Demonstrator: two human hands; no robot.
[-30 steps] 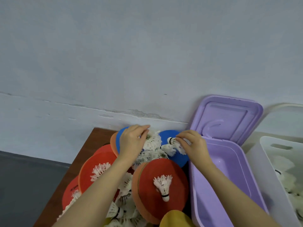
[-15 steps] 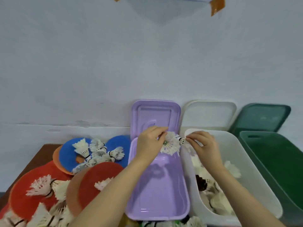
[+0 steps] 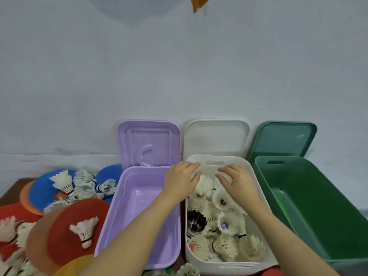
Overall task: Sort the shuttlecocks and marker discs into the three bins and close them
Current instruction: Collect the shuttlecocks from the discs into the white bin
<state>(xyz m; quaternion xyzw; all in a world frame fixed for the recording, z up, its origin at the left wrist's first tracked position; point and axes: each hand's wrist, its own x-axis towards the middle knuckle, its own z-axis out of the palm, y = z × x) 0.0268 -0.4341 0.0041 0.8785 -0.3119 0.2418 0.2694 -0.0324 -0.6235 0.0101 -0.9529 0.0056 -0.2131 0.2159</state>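
1. Three open plastic bins are lined up along the wall at the far edge of the brown bench (image 3: 9, 193): lilac plastic bin (image 3: 139, 216), white plastic bin (image 3: 256, 196), dark green plastic bin (image 3: 318, 206). Each lid is stood up against the wall behind its bin.
2. Left hand (image 3: 180, 181) is held over the white bin's far left corner, above the rim shared with the lilac bin. Fingers are spread and relaxed; nothing is gripped.
3. Right hand (image 3: 238, 182) is held over the white bin's far end. Fingers are loosely bent and apart; nothing is gripped.
4. White feather shuttlecocks (image 3: 223, 232) are piled in the white bin, directly under both hands; one black shuttlecock (image 3: 196, 223) is seen among them at the left wall.
5. Nothing is seen inside the lilac bin. A bright green item is seen low in the green bin; type cannot be told.
6. Flat round marker discs (image 3: 65, 234), red, orange and blue, are heaped at the bench's left end, with loose shuttlecocks (image 3: 84, 231) lying on top.
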